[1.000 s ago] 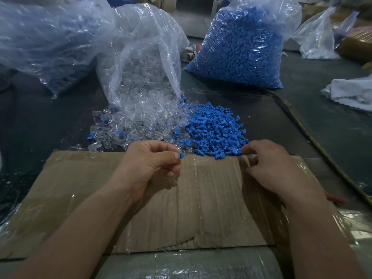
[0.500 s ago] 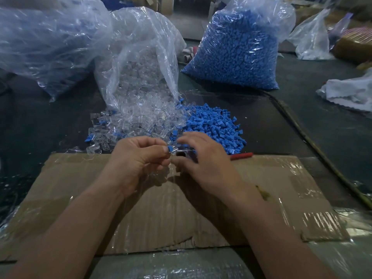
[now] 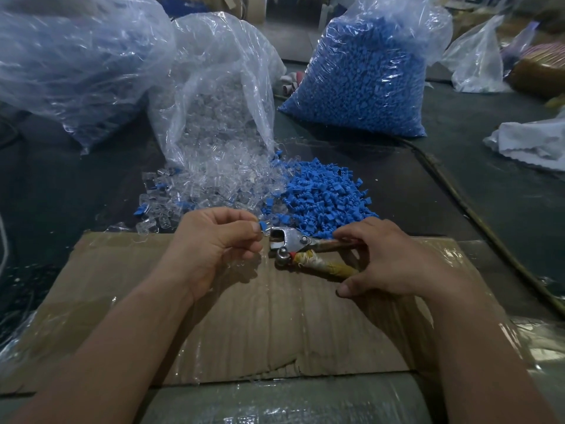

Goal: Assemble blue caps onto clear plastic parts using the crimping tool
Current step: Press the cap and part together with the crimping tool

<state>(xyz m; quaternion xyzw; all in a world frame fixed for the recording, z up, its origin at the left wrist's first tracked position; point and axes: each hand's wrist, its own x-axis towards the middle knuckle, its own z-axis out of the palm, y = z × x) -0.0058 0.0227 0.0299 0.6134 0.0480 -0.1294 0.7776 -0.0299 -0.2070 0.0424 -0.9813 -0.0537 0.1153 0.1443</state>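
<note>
Two hands: left hand's [image 3: 218,244] fingers [image 3: 243,236] pinch the capped clear part [image 3: 265,230]; right hand [image 3: 394,260] grips the crimping tool [image 3: 293,243] handles.
Risk: seated crooked, the part may crimp askew or slip; those fingers, close by, could be nipped.
Part: tiny, transparent, blue at one end, at the tool's parted jaws.
Around: blue caps [image 3: 324,194] and clear parts [image 3: 214,182] heaped on the bench [image 3: 489,194].

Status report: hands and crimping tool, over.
Left hand pinches clear part with blue cap. Right hand grips crimping tool, head just beside the part. Nothing between them.
</note>
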